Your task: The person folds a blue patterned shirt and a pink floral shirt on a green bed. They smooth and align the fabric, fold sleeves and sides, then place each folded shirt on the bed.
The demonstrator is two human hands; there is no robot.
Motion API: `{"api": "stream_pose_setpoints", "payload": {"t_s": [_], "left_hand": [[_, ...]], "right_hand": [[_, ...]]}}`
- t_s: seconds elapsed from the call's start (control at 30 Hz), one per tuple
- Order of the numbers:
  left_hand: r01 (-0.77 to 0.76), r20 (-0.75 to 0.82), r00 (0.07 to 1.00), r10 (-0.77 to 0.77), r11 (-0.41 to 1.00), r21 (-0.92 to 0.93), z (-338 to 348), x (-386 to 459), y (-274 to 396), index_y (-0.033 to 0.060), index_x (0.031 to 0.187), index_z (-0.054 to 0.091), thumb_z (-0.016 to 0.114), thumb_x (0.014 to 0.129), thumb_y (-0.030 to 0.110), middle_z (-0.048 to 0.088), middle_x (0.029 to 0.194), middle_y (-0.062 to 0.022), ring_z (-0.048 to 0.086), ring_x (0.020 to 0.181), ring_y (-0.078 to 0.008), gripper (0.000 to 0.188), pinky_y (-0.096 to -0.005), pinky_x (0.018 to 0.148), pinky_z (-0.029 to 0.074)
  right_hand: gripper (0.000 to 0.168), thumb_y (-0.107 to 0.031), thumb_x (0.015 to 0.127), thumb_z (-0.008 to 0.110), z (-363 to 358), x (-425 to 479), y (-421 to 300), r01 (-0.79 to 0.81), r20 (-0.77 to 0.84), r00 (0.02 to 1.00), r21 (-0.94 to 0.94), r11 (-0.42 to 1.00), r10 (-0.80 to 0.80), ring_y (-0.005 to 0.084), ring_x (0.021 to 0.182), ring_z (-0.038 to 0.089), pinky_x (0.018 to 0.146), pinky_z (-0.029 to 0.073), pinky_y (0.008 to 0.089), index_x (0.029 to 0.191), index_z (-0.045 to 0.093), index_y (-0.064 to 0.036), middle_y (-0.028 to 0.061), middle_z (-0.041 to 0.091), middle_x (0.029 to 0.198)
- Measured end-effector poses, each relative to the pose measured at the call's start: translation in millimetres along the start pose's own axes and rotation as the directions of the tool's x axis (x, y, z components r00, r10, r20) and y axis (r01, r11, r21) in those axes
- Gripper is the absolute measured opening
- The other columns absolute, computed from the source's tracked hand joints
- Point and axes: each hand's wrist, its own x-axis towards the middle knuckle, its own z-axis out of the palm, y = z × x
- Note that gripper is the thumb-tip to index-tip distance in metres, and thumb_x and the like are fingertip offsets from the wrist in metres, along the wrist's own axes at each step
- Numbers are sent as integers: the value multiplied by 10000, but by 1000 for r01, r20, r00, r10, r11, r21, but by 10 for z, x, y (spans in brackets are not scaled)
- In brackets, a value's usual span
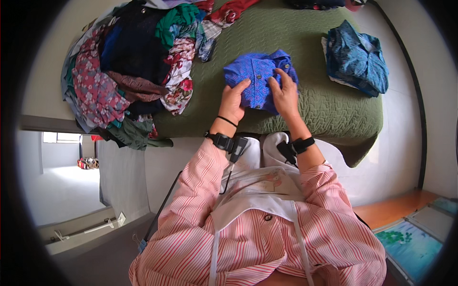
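A blue patterned button-up shirt (256, 77), folded into a compact bundle with its buttons and collar uppermost, is between my hands over the green quilted bedcover (257, 32). My left hand (234, 100) grips its near left edge, thumb on top and the other fingers hidden beneath. At the right edge, my right hand (286, 94) holds the shirt, its thumb and a finger lying over the cloth near the collar. Off to the right is a folded teal shirt (356, 59), resting on other folded cloth near the bed's side.
A large heap of loose clothes (132, 60) covers the left part of the bed. Some dark green cloth (132, 134) hangs over the near edge. Another dark folded garment (315, 3) lies at the far side. A painted panel (411, 246) stands at lower right.
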Motion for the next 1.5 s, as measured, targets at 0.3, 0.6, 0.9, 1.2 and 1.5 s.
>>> {"api": "stream_pose_setpoints", "payload": {"t_s": [0.3, 0.6, 0.9, 1.2, 1.5], "left_hand": [[-471, 285, 808, 515, 275, 838, 761, 178, 505, -9, 1044, 594, 754, 786, 213, 693, 919, -218, 689, 803, -354, 377, -409, 739, 555], [-652, 656, 685, 317, -133, 746, 647, -255, -287, 34, 1250, 531, 730, 800, 235, 578, 1201, -189, 559, 1116, -369, 532, -441, 959, 453], [-151, -174, 886, 430, 622, 769, -977, 257, 358, -53, 1275, 505, 762, 843, 263, 610, 1182, -152, 620, 946, -188, 594, -315, 783, 520], [-55, 82, 996, 40, 979, 194, -331, 473, 127, 5, 1221, 589, 669, 884, 67, 679, 1112, -77, 669, 945, -184, 352, -351, 859, 539], [-306, 95, 910, 403, 501, 810, -727, -65, 43, -8, 1194, 569, 682, 835, 137, 647, 1162, -154, 625, 1032, -273, 404, -374, 914, 482]], "right_hand": [[336, -305, 969, 580, 522, 56, -499, -512, 503, 810, 857, -56, 302, 171, 924, 649, 815, 529, 339, 1172, 596, -38, 73, 666, 1069], [222, -64, 900, 599, -787, -1018, 58, -564, 750, 632, 272, 780, 195, 143, 880, 636, 795, 510, 279, 1085, 640, 53, 87, 692, 952], [389, -91, 884, 680, -915, -580, 189, -161, 331, 939, 187, 969, 92, 150, 857, 650, 762, 526, 289, 1239, 560, 14, 109, 670, 1027], [155, -45, 885, 626, -222, -270, -20, -474, 334, 877, 480, 738, 346, 87, 577, 561, 509, 448, 221, 1027, 563, -36, 10, 612, 789], [247, 39, 885, 570, -866, -1253, 260, -351, 551, 807, 159, 923, 212, 83, 738, 585, 637, 476, 237, 1128, 559, -5, 18, 617, 834]]}}
